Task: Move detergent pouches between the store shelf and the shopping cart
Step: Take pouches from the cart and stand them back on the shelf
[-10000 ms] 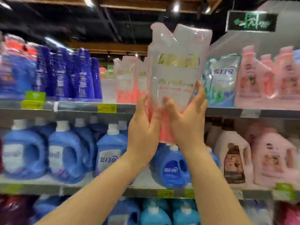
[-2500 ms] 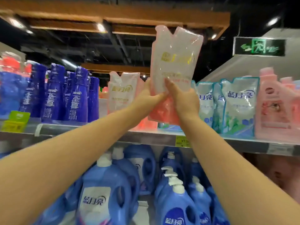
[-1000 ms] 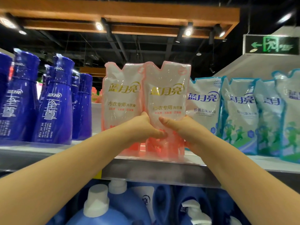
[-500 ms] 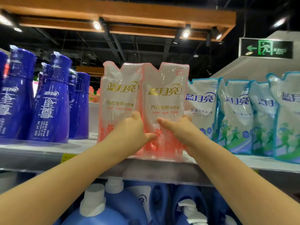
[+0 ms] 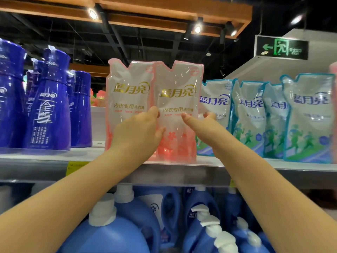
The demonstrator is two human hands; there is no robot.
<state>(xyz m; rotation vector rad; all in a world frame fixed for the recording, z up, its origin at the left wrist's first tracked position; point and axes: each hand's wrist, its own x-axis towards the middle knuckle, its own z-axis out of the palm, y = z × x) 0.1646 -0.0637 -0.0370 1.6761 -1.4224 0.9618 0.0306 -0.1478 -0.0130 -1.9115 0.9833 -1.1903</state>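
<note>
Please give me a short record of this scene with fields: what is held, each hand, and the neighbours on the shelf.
held item: pink pouch, standing upright on the shelf
left hand: grips its left edge
right hand: holds its right edge
left neighbours: second pink pouch, then dark blue bottles
right neighbours: blue-green pouches
below: blue jugs

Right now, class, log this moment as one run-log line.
stage: shelving | right pink pouch: upright on shelf | left hand: holds it | right hand: holds it
</note>
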